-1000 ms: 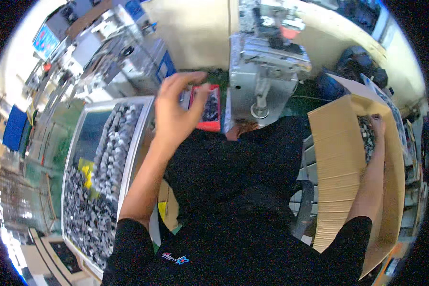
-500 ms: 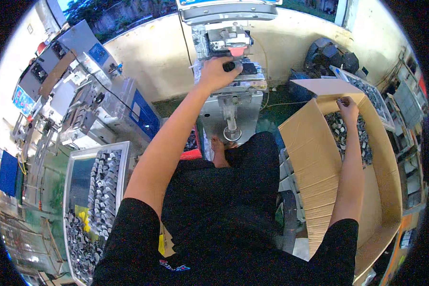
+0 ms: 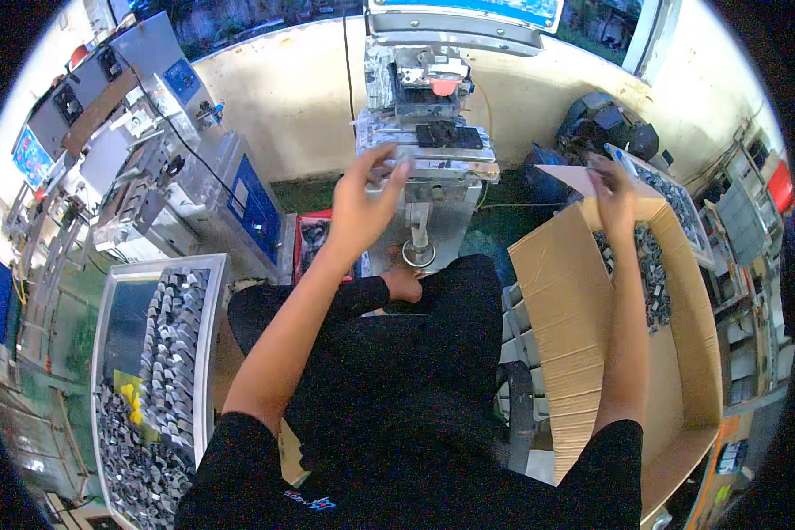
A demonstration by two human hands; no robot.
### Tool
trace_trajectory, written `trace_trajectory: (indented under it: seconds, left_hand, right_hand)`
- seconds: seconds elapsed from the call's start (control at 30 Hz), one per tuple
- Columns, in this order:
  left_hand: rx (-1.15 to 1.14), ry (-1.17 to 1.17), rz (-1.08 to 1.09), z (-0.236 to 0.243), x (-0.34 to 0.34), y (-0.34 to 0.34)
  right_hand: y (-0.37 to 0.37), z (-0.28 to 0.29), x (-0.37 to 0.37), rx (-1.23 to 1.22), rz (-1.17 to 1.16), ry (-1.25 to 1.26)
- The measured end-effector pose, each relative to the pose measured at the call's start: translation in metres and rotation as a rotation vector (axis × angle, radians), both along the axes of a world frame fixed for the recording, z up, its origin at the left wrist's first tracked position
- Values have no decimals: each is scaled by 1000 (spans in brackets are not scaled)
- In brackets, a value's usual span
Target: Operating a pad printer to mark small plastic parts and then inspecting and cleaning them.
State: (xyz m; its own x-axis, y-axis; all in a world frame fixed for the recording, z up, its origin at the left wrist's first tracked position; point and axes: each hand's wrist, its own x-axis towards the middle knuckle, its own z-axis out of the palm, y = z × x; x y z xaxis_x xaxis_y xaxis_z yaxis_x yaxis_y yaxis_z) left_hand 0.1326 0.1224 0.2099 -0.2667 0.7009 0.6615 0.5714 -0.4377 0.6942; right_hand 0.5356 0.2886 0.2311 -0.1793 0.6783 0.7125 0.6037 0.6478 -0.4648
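Head view: the left hand (image 3: 363,215) is raised, thumb and fingers curved toward each other as if shaped for something small; a grey blur shows at the tips, and I cannot tell whether it is gripped. Just beyond that hand stands a grey machine (image 3: 428,110) bearing a black plate (image 3: 450,135), presumably set there for easy reach. The right hand (image 3: 616,210), blurred, hangs over the far part of a cardboard carton (image 3: 570,336); whether its fingers grip anything I cannot tell. Below it, small dark pieces (image 3: 655,283) lie loose inside, the high walls likely keeping them gathered. Low to the left hand's left sits a red bin (image 3: 314,215); farther out that way, a pale-framed tray (image 3: 210,344) carries curved grey pieces (image 3: 172,340) in rows, probably to keep them apart from the loose heap (image 3: 146,464) beside them.
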Motion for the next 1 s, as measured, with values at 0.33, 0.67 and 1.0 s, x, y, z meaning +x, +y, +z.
trace_trajectory:
  seconds: [0.33,0.67,1.0]
  left_hand:
    - [-323,-155,248,-87,-89,-172]
    - [-250,-288,387,-92,-121,-218]
    - [-380,-539,394,-121,-132,-174]
  right_hand:
    - [-21,28,-188,12,424,24]
    - [3,22,-218,-47,442,-131]
    - [-4,18,-222,83,238,-269]
